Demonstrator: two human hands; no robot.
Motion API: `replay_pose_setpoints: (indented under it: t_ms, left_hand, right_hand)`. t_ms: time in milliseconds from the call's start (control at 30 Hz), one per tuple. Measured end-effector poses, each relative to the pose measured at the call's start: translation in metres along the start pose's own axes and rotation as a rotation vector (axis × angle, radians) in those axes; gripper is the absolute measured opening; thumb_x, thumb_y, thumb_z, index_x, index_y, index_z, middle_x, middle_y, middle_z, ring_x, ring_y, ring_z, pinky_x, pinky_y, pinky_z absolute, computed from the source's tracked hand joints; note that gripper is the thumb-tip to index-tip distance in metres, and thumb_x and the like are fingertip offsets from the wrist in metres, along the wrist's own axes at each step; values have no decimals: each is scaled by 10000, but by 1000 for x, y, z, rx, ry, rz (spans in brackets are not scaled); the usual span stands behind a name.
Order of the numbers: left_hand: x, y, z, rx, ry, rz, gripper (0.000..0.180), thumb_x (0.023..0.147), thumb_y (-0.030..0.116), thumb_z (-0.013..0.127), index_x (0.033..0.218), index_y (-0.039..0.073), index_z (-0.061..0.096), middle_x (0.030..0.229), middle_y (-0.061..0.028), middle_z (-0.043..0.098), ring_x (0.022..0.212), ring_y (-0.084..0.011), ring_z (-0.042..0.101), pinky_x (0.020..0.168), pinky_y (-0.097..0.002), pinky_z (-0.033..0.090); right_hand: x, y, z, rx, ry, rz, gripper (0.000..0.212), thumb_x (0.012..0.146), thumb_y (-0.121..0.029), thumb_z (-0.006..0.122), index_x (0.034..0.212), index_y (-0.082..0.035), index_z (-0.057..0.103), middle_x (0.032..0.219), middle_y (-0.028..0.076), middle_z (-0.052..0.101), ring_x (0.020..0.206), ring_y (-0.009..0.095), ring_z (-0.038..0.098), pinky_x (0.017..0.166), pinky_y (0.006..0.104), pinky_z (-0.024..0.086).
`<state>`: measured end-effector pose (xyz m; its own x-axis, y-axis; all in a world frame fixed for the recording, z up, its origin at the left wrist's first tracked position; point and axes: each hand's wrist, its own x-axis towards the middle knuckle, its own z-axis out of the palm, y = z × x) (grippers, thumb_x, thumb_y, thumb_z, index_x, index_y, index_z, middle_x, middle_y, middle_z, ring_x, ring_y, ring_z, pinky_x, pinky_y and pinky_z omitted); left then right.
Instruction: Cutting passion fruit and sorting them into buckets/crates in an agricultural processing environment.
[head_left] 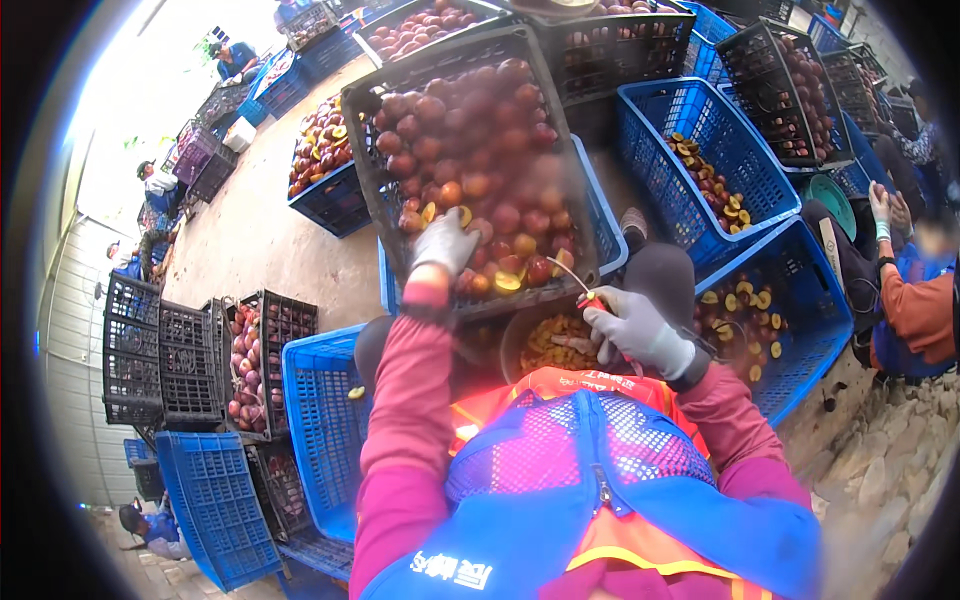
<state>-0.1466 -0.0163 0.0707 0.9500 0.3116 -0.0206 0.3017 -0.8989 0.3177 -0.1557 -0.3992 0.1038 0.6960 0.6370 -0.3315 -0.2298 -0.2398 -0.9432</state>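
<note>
A tilted black crate [357, 160] full of red plums [430, 150] stands in front of me, some showing yellow flesh. My left hand [445, 243], in a whitish glove, reaches into its near left part, fingers curled around a plum with yellow showing at the fingertips. Just off the crate's near right corner, my gloved right hand [640, 328] is closed on a small knife [570, 274] with a thin curved blade and reddish handle end. Below that hand sits a round bowl [512, 345] of yellowish-brown bits, partly hidden by my hand and vest.
Blue crates with cut plums stand right [800, 350] and far right [640, 110]. Another blue crate [320, 390] is at my left, beside stacked black crates [185, 350]. A co-worker [915, 300] sits at the right edge; other people work at far left.
</note>
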Motion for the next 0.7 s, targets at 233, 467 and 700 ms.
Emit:
replay_pose_setpoints:
  t_ms: [233, 467, 700]
  left_hand:
    - [73, -6, 113, 130, 13, -89, 781, 944, 334, 704, 1642, 142, 411, 1394, -276, 666, 1290, -441, 667, 1073, -555, 538]
    - [-14, 38, 26, -1635, -247, -77, 566, 1023, 241, 696, 1529, 64, 513, 1295, -101, 695, 1077, -227, 733, 861, -361, 612]
    - [-100, 61, -15, -2143, -439, -10, 518, 1063, 290, 689, 1518, 96, 533, 1362, -70, 679, 1135, -241, 709, 966, -395, 592]
  right_hand:
    - [-8, 10, -5, 19, 139, -70, 401, 1149, -303, 583, 1440, -30, 633, 730, 10, 644, 449, 64, 523, 432, 219, 403]
    - [23, -16, 9, 272, 184, -196, 408, 1176, -353, 512, 1429, -56, 630, 824, 12, 660, 504, 58, 573, 407, 199, 415]
    - [43, -60, 57, 265, 87, -306, 404, 1184, -339, 493, 1450, -65, 628, 792, 3, 649, 441, 50, 500, 402, 218, 402]
